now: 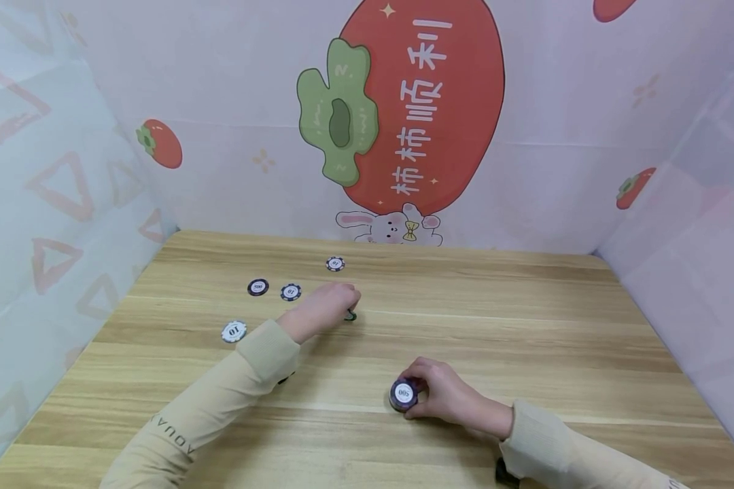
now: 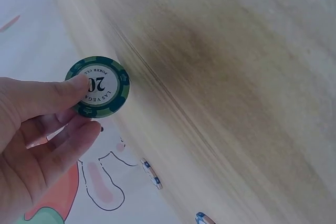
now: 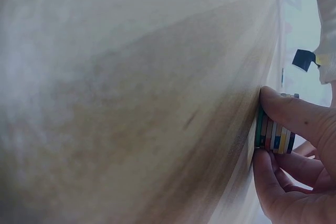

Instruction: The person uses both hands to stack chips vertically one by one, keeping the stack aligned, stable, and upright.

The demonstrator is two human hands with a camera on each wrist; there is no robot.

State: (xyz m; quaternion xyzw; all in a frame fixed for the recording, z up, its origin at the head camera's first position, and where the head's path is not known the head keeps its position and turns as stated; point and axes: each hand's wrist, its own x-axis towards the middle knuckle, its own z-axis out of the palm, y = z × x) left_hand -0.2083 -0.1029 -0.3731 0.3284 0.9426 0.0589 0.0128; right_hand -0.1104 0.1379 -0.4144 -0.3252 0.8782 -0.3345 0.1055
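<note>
Between thumb and fingers, my left hand [image 1: 325,309] pinches a green poker chip [image 2: 100,88] marked 20, its face toward the left wrist camera. In the head view only a sliver of that chip shows below the fingers. My right hand [image 1: 443,394] grips the sides of a stack of poker chips [image 1: 403,394], a dark 500 chip on top. The right wrist view shows the chip stack [image 3: 275,129] in several colours, held between thumb and fingers, standing on the table.
Loose chips lie at the table's back left: a 10 chip [image 1: 335,263], another 10 chip [image 1: 291,292], a dark 500 chip [image 1: 258,287] and a pale 10 chip [image 1: 234,331]. Printed cloth walls [image 1: 232,183] border the wooden table [image 1: 495,305].
</note>
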